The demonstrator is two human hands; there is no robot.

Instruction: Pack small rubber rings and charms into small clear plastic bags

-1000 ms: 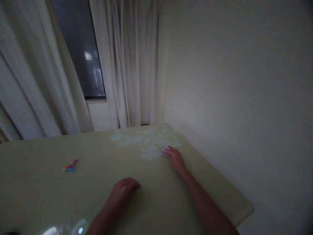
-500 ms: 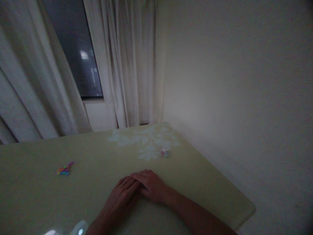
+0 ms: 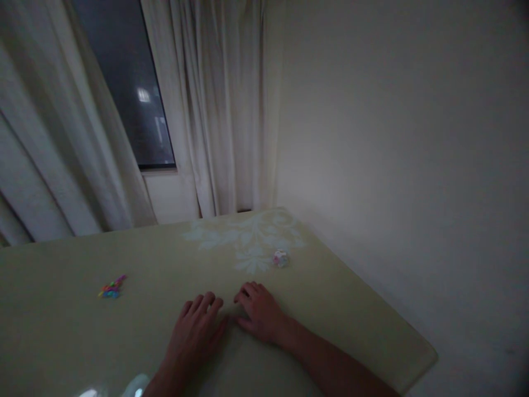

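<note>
Translucent bundle (image 3: 281,258), small, pinkish and white, on the table (image 3: 351,309) beside the pale leaf pattern (image 3: 252,237). Our left hand (image 3: 196,325) and our right hand (image 3: 260,311): fingers partly open, loosely curved, gripping nothing visible, tips near each other above the tabletop; contact with it, we cannot tell.

My left hand (image 3: 194,331), palm down, fingers spread, curled. My right hand (image 3: 260,313) just beside, fingers bent inward, forearm slanting in from lower right.
</note>
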